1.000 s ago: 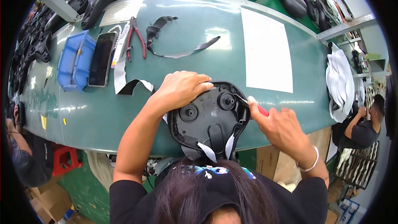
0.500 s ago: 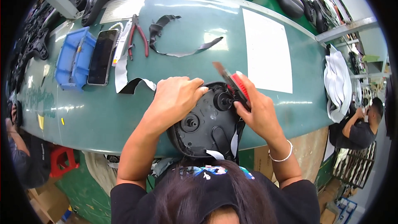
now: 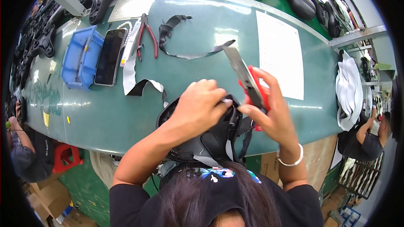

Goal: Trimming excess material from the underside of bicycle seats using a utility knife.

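An upturned black bicycle saddle (image 3: 212,143) lies at the table's near edge, close to my body. My left hand (image 3: 202,106) is closed on its far rim, thumb and fingers pressed together near the right side. My right hand (image 3: 273,111) grips a red-handled utility knife (image 3: 252,85), its flat steel blade pointing up and away, clear of the saddle. Narrow dark strips (image 3: 247,136) hang off the saddle's right side, and a pale grey flap (image 3: 206,161) shows at its near edge. My left forearm hides part of the saddle.
To the left lie a blue bin (image 3: 82,61), a phone (image 3: 110,56), red-handled pliers (image 3: 147,38) and a cut black-and-white strip (image 3: 145,85). Farther back are a curled dark strip (image 3: 166,29), a white sheet (image 3: 281,54) and several saddles (image 3: 294,1). Co-workers sit at both sides.
The knife has come away from the saddle's rim, its blade swinging up and right. My left hand has slid rightward along the rim, and the saddle has turned slightly beneath it.
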{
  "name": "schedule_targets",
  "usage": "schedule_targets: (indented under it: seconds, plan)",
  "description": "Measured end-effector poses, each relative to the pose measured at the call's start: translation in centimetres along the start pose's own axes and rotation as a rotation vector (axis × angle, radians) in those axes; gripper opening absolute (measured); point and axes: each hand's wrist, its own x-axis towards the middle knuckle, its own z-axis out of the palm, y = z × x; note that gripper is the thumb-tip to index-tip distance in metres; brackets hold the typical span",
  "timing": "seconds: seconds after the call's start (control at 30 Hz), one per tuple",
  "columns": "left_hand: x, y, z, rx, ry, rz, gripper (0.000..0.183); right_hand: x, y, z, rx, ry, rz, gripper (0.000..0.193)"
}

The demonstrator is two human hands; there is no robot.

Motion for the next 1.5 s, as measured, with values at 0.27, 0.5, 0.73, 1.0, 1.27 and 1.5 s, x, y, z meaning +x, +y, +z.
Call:
schedule_targets:
  seconds: [0.27,0.5,0.73,1.0,1.27,1.5]
  plan:
    - [-0.2,0.0,-0.7,-0.427,-0.016,-0.324,0.040,-1.4,-0.5,-4.8,-0.720,-0.399,-0.241,0.059]
    - [-0.3,-2.5,-1.2,-1.261,0.399,-0.598,0.020,-4.5,-2.6,-2.5,-1.064,-0.471,-0.080,0.058]
    - [-1.0,-5.6,-4.4,-1.697,1.153,-0.252,0.026,-10.4,-2.2,-1.2,-0.702,-0.345,0.143,0.057]
    - [-4.4,-3.5,-3.6,-0.604,0.601,-0.513,0.033,-5.6,4.5,2.5,-0.250,0.097,-0.088,0.088]
    - [-5.3,0.9,-1.9,0.067,-0.203,0.259,0.021,-1.5,2.7,3.3,0.239,0.094,0.145,0.058]
    - [-1.6,-1.1,-2.1,-0.200,-0.580,-0.030,0.010,-7.3,3.7,-0.8,-0.422,-0.287,-0.446,0.055]
